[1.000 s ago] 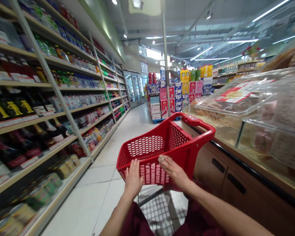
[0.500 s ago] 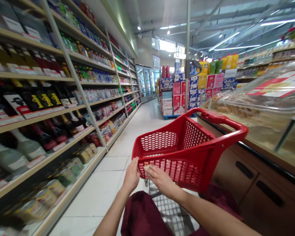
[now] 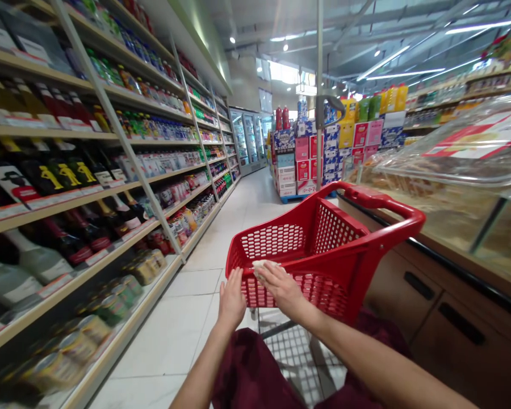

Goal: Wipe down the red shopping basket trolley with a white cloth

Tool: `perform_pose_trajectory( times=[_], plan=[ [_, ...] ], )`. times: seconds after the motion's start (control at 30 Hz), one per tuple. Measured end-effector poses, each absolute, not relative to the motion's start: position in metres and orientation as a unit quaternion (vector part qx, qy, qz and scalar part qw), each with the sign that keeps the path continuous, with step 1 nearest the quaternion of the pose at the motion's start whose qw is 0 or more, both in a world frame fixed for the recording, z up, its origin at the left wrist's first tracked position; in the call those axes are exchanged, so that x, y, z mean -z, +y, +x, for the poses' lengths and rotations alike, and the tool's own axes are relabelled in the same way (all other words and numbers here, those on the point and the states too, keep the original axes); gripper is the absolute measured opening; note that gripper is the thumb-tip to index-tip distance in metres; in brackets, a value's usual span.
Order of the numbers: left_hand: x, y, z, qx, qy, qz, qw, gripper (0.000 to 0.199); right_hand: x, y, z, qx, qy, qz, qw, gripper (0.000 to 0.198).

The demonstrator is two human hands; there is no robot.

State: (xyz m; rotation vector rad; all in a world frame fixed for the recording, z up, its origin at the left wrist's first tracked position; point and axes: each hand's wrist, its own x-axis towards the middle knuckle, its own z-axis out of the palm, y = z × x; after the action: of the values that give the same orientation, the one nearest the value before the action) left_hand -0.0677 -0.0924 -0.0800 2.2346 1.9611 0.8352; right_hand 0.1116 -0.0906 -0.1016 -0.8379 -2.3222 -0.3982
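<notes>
A red plastic shopping cart (image 3: 357,255) with mesh sides stands in front of me, its handle towards the right. At its near left corner, my left hand (image 3: 233,300) holds the basket's rim with the fingers over the edge. Beside it, my right hand (image 3: 281,291) presses a pale cloth (image 3: 262,264) onto the top of the near rim. Most of the cloth is hidden beneath those fingers.
Shelves (image 3: 153,176) of bottles and cans line the left side. A counter (image 3: 426,261) with clear-lidded food is close on the right. Stacked drink boxes (image 3: 302,153) stand ahead around a pole (image 3: 319,96). Fridges (image 3: 247,136) are at the back.
My right hand has moved up with the cloth, from the outer mesh side to the top of the rim. My left hand stays at the corner, and the view has shifted slightly.
</notes>
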Motion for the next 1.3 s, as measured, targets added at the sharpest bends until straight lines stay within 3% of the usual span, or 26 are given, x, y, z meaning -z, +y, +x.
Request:
perform_pose_trajectory(
  times=[0.13,0.4,0.67,0.83,1.0,1.17,1.3],
  plan=[
    [0.071,-0.097,-0.048,-0.206,0.646,0.735,-0.002,0.066,0.116,-0.099,0.138,0.144,-0.899,-0.32,0.263,0.035],
    [0.065,-0.096,-0.022,-0.15,0.609,0.777,-0.052,0.063,0.113,-0.104,0.171,0.15,-0.87,-0.35,0.314,0.036],
    [0.065,-0.096,0.002,-0.156,0.574,0.798,-0.094,0.063,0.113,-0.099,0.19,0.151,-0.85,-0.381,0.331,0.038],
    [0.064,-0.096,0.012,-0.153,0.568,0.803,-0.097,0.065,0.119,-0.106,0.205,0.12,-0.873,-0.375,0.289,0.033],
    [0.06,-0.093,0.025,-0.155,0.534,0.825,-0.104,0.067,0.098,-0.107,0.221,0.158,-0.833,-0.395,0.352,0.039],
    [0.059,-0.094,0.039,-0.144,0.509,0.842,-0.104,0.071,0.1,-0.11,0.238,0.163,-0.861,-0.372,0.306,0.034],
    [0.06,-0.093,0.048,-0.151,0.504,0.842,-0.116,0.07,0.092,-0.111,0.25,0.184,-0.824,-0.407,0.349,0.038]
  ],
)
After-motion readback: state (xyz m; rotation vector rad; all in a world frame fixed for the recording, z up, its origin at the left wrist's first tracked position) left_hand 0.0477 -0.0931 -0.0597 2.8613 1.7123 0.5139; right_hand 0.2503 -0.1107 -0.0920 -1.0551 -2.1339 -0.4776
